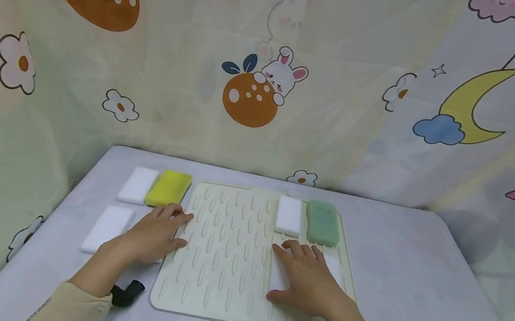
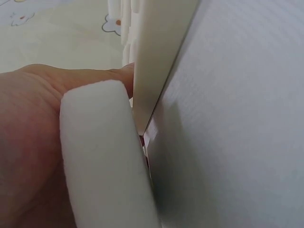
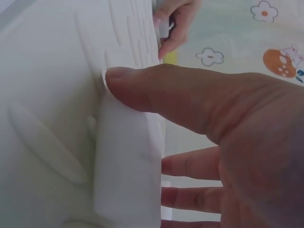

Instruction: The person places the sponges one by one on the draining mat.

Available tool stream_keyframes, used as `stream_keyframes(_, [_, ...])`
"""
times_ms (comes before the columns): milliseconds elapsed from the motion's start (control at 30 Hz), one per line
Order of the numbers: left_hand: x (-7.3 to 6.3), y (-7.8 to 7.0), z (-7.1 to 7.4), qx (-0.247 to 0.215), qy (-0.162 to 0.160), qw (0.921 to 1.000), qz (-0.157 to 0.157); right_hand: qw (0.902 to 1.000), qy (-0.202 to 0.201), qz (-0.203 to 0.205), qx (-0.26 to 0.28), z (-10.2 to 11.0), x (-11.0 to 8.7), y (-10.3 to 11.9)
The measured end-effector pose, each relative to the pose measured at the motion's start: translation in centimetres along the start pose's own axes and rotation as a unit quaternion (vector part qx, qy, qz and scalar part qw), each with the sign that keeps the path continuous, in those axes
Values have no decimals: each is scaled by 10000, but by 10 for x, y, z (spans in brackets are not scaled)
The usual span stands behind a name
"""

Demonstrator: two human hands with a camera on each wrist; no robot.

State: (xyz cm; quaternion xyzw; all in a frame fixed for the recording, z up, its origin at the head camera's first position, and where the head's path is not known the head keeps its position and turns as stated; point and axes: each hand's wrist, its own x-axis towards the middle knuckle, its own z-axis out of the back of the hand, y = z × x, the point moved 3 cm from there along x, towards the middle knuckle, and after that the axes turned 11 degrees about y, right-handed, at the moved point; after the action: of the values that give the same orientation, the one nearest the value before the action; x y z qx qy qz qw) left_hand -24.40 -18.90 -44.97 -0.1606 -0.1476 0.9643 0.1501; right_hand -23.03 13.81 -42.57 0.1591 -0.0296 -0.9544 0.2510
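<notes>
- Your right hand (image 1: 306, 281) spreads wide over a white block (image 1: 279, 275) on the mat's right side, covering its middle.
- Your left hand (image 1: 151, 236), fingers loosely apart, touches the ribbed mat (image 1: 230, 240) at its left edge.
- Another block (image 2: 104, 152), cut off below, partly hides that hand.
</notes>
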Motion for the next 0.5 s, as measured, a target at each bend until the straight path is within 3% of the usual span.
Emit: stream_keyframes(500, [-1, -1, 0, -46, 23, 10000, 56, 9999, 54, 69, 120, 7, -9, -1])
